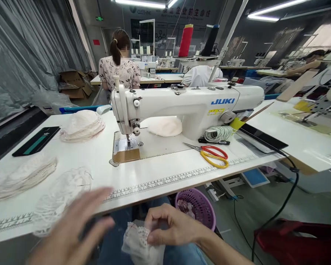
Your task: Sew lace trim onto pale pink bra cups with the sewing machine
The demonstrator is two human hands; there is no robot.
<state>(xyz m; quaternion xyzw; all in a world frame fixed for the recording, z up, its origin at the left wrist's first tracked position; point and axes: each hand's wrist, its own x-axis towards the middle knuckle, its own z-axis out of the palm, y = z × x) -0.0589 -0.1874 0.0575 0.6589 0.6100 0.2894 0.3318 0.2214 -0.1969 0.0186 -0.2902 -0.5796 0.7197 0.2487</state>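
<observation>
My right hand (172,226) is down at my lap below the table edge, pinching a small white lace piece (139,241). My left hand (71,232) is blurred, fingers spread, holding nothing, hovering over the front edge of the white table (160,173) next to a flat pile of white lace pieces (62,195). A white JUKI sewing machine (187,105) stands on the table ahead, its needle over the plate (125,145).
More lace stacks lie at the left (19,176) and back left (82,125), a pale cup piece (165,126) under the machine arm. Scissors with red and yellow handles (212,154), a coiled white cord (217,133), a black phone (35,141), a purple basket (197,206) below. A person (120,66) sits ahead.
</observation>
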